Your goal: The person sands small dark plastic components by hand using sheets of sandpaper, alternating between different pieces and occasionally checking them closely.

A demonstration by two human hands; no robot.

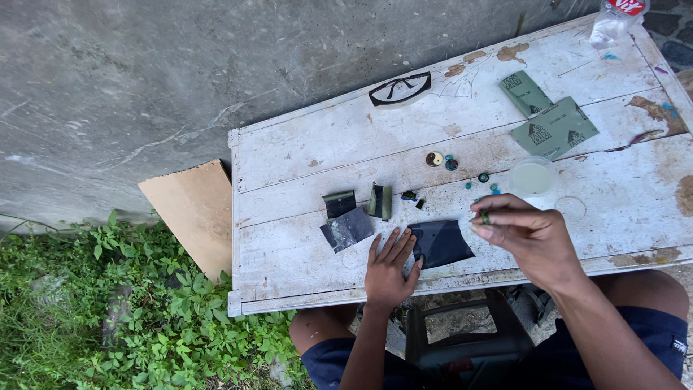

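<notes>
The dark sheet (442,243) lies near the table's front edge (462,278), its long axis running along that edge. The left hand (390,269) presses flat, fingers spread, on the sheet's left end. The right hand (523,235), above its right end, pinches a small green stone (485,217).

From my feed: worn white wooden table (289,253) against a grey concrete wall (144,79). Far edge has clear safety glasses (399,89) and two green sandpaper sheets (548,119) (one folded narrower). Clear plastic bottle (613,20) at the corner, translucent round cup (533,177) nearer. Brown cardboard piece (191,213) leans beside green weeds (144,318).
</notes>
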